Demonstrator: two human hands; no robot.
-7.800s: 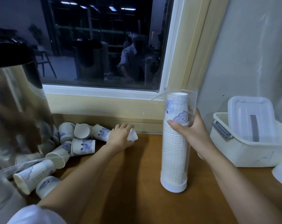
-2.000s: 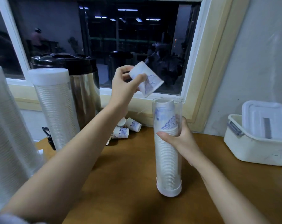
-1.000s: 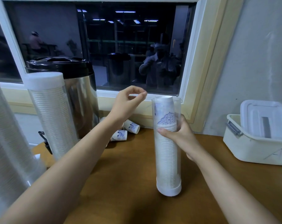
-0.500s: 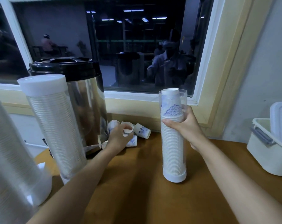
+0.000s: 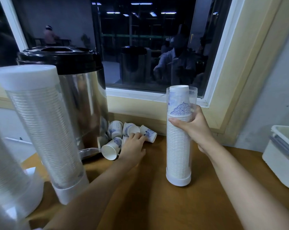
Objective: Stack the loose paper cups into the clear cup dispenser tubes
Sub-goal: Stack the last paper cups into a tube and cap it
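**Left hand at the pile, tube held ready**

The step in hand was fetching another cup. The right hand (image 5: pixel 193 128) gripped the dispenser tube (image 5: pixel 178 155) near its top, thumb in front and fingers curled round behind, holding it upright on the wooden table (image 5: pixel 157 205). The stack inside nearly filled it, and the top cup (image 5: pixel 180 103) poked just above the rim.

Left of the tube, the left hand (image 5: pixel 133 146) lay stretched out over the loose cups (image 5: pixel 114 131). Its fingertips touched a cup on its side (image 5: pixel 148 135), the one nearest the tube, and had not visibly closed round it.

The next move would likely call for pinching one cup free of the pile, turning it bottom up to match the stack and lowering it squarely onto the top cup. Little room was left in the tube.

The rest of the pile lay further left, against a steel urn (image 5: pixel 80 97). Nearer the camera on that side stood a capped full tube (image 5: pixel 41 122). A white container (image 5: pixel 279 160) sat well to the right of the tube, and a dark window (image 5: pixel 148 47) lay behind it
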